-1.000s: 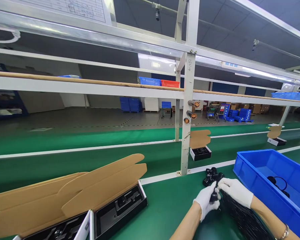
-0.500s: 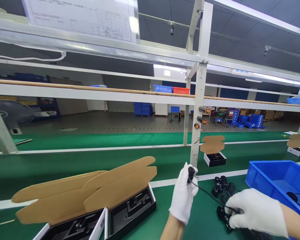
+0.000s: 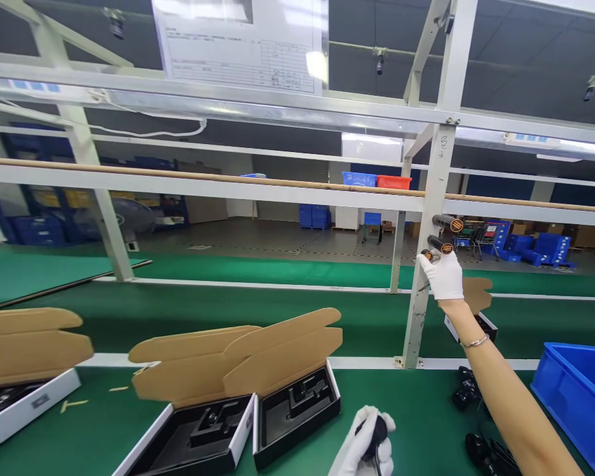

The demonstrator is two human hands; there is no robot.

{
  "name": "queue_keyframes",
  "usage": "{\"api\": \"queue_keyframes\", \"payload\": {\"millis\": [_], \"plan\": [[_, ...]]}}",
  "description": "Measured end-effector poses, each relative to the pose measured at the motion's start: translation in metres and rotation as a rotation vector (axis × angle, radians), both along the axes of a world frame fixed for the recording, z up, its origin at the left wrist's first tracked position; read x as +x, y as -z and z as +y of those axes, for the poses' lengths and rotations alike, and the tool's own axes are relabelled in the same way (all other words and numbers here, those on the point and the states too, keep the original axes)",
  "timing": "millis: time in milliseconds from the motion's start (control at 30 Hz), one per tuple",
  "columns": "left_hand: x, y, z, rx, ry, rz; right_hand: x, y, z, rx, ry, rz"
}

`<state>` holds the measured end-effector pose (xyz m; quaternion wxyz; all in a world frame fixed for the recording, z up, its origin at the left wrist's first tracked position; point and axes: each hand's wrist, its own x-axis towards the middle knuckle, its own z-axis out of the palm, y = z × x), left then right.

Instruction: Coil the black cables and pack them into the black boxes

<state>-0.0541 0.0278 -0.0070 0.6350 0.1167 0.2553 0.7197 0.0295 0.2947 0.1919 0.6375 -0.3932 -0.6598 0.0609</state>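
My left hand is curled shut around a small black corded piece, low at the bottom of my view, its thin cable hanging down. It sits just beside the front corner of an open white box's black foam tray. To its right, a strip of open green bench mat runs to a heap of black corded pieces, with a blue plastic bin near the right edge. My right hand is raised and spread, holding nothing I can see, up against a white post beside a small orange-labelled knob; I can't tell whether they touch.
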Motion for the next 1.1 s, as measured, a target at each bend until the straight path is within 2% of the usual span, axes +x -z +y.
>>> {"api": "queue_keyframes", "payload": {"millis": [133,233,300,400,433,500,600,733,833,900,1000,1100], "plan": [[-0.007,-0.028,-0.005,-0.039,-0.053,-0.180,0.015,-0.007,-0.016,-0.028,-0.062,-0.106],[-0.004,-0.041,-0.003,0.026,-0.057,-0.266,0.033,0.003,-0.061,0.000,-0.162,-0.239],[0.000,-0.042,0.001,0.088,-0.057,-0.255,0.044,0.020,-0.108,0.005,-0.351,-0.421],[0.008,-0.036,0.005,0.119,-0.028,-0.189,0.053,0.056,-0.178,-0.053,-0.767,-0.736],[0.012,-0.035,0.005,0.094,-0.027,-0.188,0.054,0.068,-0.196,-0.102,-0.833,-0.808],[0.019,-0.036,0.003,0.023,-0.043,-0.210,0.052,0.086,-0.218,-0.216,-0.865,-0.897],[0.026,-0.043,-0.002,-0.022,-0.038,-0.220,0.049,0.100,-0.225,-0.305,-0.832,-0.948],[0.027,-0.050,-0.007,-0.017,0.028,-0.217,0.052,0.103,-0.221,-0.283,-0.848,-0.943],[0.027,-0.047,-0.012,-0.007,-0.026,-0.083,0.054,0.104,-0.221,-0.239,-0.817,-0.965],[0.030,-0.044,-0.018,-0.015,-0.135,0.181,0.051,0.106,-0.222,-0.172,-0.717,-1.026],[0.030,-0.040,-0.029,-0.037,-0.411,0.562,0.042,0.108,-0.221,-0.051,-0.594,-1.070],[0.002,-0.031,-0.036,-0.058,-0.626,0.889,0.040,0.105,-0.216,0.005,-0.652,-0.941]]}}
